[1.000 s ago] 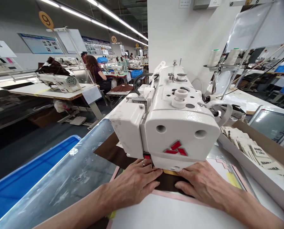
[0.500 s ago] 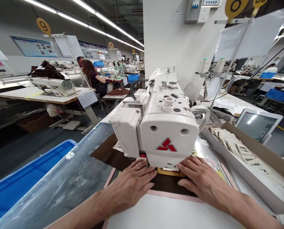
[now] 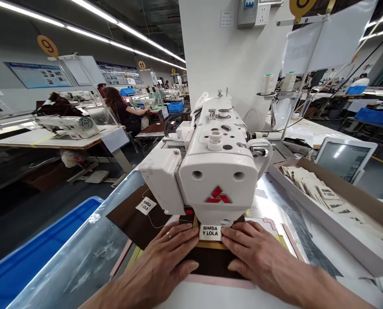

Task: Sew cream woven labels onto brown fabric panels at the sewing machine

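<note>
Below the head of a white sewing machine, a white label reading "BIMBA Y LOLA" lies within a yellowish frame over a dark brown fabric piece. My left hand, with a ring on one finger, rests flat at the label's left side, fingers stretched forward. On the other side my right hand lies flat too, its fingertips by the label's right edge. Both hands press on the work and grip nothing. Another brown fabric piece with a similar label and a loose thread lies left of the head.
At the right stands a long cardboard box of labels, with a screen behind it. A blue bin is at the lower left. Thread cones stand behind the machine. Further back, a person sits at another sewing station.
Both hands and the framed work have come towards me, bringing the label out from under the machine head. More of the left fabric piece and its label shows. The view has shifted slightly.
</note>
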The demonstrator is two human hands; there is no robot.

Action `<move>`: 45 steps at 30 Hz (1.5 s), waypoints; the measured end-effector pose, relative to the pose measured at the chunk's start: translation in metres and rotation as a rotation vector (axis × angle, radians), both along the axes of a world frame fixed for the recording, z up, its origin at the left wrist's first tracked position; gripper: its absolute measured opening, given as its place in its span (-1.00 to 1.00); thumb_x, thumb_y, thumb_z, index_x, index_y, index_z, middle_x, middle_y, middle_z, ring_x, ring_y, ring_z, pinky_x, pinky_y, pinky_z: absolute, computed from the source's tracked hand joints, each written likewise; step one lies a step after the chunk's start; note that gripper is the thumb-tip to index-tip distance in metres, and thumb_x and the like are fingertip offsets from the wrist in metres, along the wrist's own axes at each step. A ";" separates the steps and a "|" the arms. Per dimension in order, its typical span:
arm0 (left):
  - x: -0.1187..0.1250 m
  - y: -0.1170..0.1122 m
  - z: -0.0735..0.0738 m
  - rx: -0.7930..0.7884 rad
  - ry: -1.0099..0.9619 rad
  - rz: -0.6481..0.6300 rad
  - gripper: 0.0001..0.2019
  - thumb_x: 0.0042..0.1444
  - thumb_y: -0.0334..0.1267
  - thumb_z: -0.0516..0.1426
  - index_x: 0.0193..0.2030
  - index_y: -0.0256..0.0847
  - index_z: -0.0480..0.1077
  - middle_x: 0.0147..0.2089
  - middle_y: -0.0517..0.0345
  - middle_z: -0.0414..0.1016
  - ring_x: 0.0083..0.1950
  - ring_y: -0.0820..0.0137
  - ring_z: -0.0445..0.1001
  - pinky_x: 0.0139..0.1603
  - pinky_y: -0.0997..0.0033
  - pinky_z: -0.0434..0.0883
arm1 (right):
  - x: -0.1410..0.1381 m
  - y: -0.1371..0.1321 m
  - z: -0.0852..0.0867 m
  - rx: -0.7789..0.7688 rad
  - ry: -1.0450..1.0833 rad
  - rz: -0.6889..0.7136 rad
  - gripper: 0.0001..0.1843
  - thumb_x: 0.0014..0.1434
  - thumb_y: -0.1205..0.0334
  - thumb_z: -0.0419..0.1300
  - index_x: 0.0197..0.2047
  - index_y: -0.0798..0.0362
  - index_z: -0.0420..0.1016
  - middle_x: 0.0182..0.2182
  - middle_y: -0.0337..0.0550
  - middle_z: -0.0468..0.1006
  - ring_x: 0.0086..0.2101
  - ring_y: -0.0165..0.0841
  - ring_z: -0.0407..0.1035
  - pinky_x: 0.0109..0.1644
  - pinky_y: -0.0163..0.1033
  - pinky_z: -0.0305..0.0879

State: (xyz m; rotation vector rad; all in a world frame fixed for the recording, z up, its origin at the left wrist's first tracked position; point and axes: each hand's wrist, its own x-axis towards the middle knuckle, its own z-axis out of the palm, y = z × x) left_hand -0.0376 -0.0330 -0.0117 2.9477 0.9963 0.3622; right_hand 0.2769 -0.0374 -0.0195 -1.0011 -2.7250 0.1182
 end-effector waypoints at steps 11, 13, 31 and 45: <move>0.044 0.030 -0.003 -0.117 -0.050 -0.144 -0.61 0.45 -0.13 0.17 0.34 -0.13 0.38 0.30 0.08 0.53 0.22 0.15 0.54 0.27 0.16 0.40 | -0.003 0.001 -0.013 0.020 0.018 0.007 -0.50 0.49 -0.04 0.14 0.31 0.10 0.46 0.26 -0.15 0.53 0.08 -0.10 0.45 0.21 0.10 0.38; 0.043 0.030 -0.002 -0.133 -0.044 -0.141 -0.60 0.45 -0.12 0.18 0.35 -0.10 0.37 0.30 0.13 0.52 0.20 0.17 0.54 0.25 0.18 0.40 | -0.003 0.002 -0.014 0.031 0.036 0.009 -0.52 0.50 -0.03 0.12 0.29 0.09 0.47 0.24 -0.16 0.55 0.07 -0.11 0.45 0.19 0.09 0.38; 0.048 0.032 0.005 -0.369 -0.014 -0.063 -0.49 0.35 -0.17 0.28 0.39 0.00 0.32 0.33 0.23 0.49 0.21 0.12 0.54 0.26 0.11 0.41 | -0.005 0.002 -0.020 0.040 0.154 0.011 -0.58 0.44 0.00 0.22 0.21 0.08 0.50 0.17 -0.17 0.59 0.04 -0.12 0.43 0.16 0.03 0.35; 0.039 0.031 -0.005 -0.247 -0.031 -0.090 -0.52 0.39 -0.18 0.24 0.39 -0.06 0.31 0.33 0.18 0.49 0.25 0.08 0.50 0.27 0.07 0.41 | -0.004 0.002 -0.017 0.075 0.190 0.023 -0.67 0.51 0.10 0.11 0.20 0.07 0.52 0.14 -0.19 0.61 0.02 -0.16 0.45 0.16 -0.02 0.34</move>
